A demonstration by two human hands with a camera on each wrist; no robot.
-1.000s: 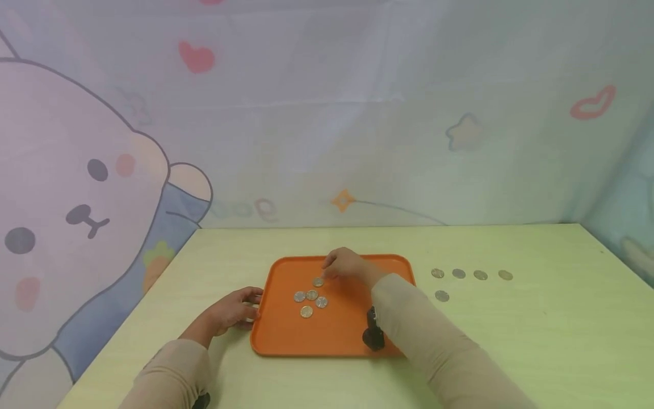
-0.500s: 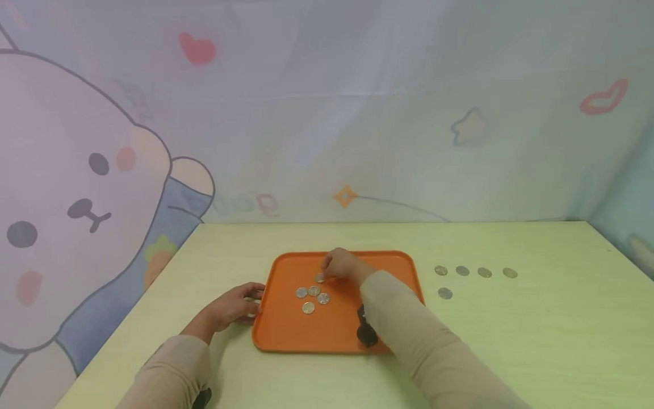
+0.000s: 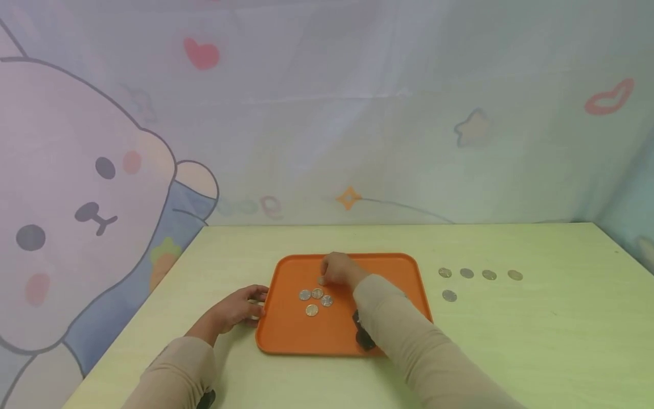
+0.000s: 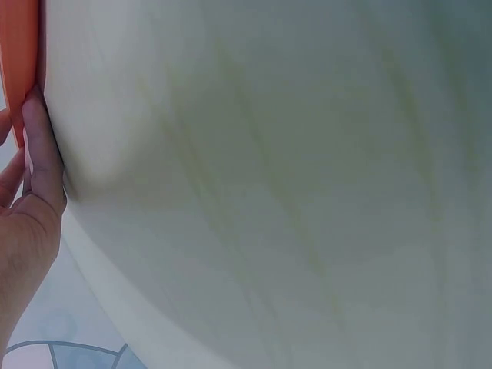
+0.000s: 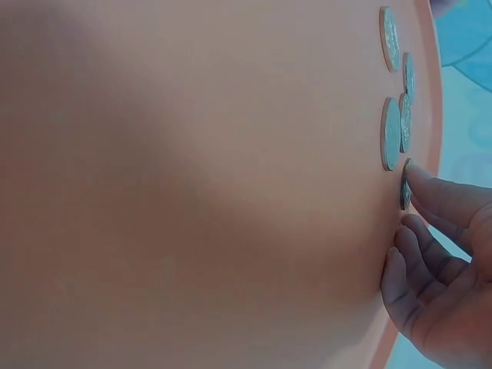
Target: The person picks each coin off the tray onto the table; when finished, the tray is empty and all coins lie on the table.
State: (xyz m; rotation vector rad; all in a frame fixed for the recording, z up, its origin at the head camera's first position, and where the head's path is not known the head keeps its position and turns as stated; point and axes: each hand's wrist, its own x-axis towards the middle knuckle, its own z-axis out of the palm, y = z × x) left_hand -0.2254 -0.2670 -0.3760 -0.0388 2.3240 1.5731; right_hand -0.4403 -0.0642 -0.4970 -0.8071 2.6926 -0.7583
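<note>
On the orange tray (image 3: 296,338) lie several coins, among them a gold-coloured one (image 3: 312,310) in front and a silver one (image 3: 305,295). Above this group, my right hand (image 3: 341,270) has its thumb and a finger at the farthest coin (image 3: 321,280). The right wrist view shows the thumb of the right hand (image 5: 453,261) against that coin (image 5: 406,186), its other fingers curled near the tray surface. My left hand (image 3: 237,308) rests at the tray's left rim with loosely extended fingers. In the left wrist view, the fingers of the left hand (image 4: 29,207) touch the orange edge (image 4: 19,65).
Right of the tray, several coins lie on the pale table (image 3: 552,341): a row including a silver one (image 3: 467,273), with another coin (image 3: 449,295) nearer the front. A printed cloth (image 3: 317,130) hangs behind the table. My right forearm (image 3: 424,346) crosses the tray's right part.
My right hand has moved slightly left and its fingers have closed in over the farthest coin, covering more of it. The left hand stays at the rim. The head view has shifted slightly.
</note>
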